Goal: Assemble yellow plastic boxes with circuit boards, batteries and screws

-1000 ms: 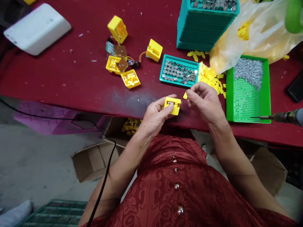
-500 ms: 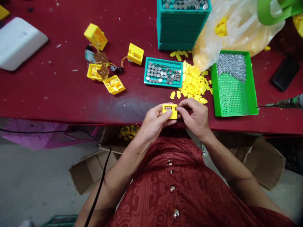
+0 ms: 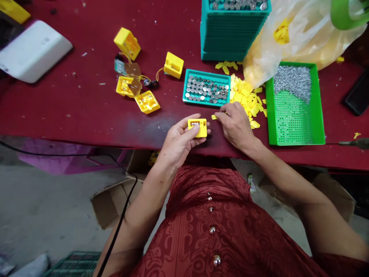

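A small yellow case [image 3: 203, 130] with silvery round cells in its slot is gripped between the thumb and fingers of my left hand [image 3: 179, 140]. My right hand [image 3: 236, 125] pinches a small yellow tab [image 3: 214, 117] on the table, between the case and a pile of yellow tabs [image 3: 245, 98]. Just beyond my hands lies a teal tray [image 3: 186, 100] of round metal cells. The green bin [image 3: 320, 115], holding many thin silvery metal pieces [image 3: 294, 81], stands to the right of my right hand.
Tall teal tray stack [image 3: 233, 36] at the back, beside a plastic bag [image 3: 314, 38]. Opened yellow cases [image 3: 147, 102] with wires lie left of centre; a white device [image 3: 36, 52] is farther left. A screwdriver-like tool [image 3: 360, 143] and black phone [image 3: 359, 94] are at right.
My right hand has left the case and moved up towards the yellow pile, now pinching a tab. My left hand has shifted slightly left with the case. The camera view has shifted.
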A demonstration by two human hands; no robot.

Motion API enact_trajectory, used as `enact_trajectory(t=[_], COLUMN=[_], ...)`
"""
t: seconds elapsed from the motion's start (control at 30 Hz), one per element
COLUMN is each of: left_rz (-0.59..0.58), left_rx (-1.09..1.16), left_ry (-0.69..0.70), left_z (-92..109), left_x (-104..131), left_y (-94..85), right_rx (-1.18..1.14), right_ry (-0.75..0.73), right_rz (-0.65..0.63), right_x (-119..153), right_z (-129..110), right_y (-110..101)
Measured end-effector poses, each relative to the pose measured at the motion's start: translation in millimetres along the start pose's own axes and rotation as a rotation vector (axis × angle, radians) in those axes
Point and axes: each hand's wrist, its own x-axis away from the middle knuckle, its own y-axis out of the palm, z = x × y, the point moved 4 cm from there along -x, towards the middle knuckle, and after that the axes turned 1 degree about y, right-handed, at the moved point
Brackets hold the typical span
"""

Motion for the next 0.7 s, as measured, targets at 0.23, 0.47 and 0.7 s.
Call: enact_trajectory(t=[0.23,0.47,0.7], left_rz=[0.026,-0.039,-0.060], left_rx=[0.017,-0.036,-0.191], left_ry=[0.003,0.119,0.171], left_z=[-4,-12,-15], left_x=[-1,-3,-1], left_y=[-3.4,-0.5,3.2], right_rx=[-0.348,-0.873,-0.815], right_ry=[0.051,0.226,0.285], right_rz=[0.217,0.075,-0.039], right_x=[3,15,8], right_z=[-6,-27,-32], right_y=[-20,-41,-46])
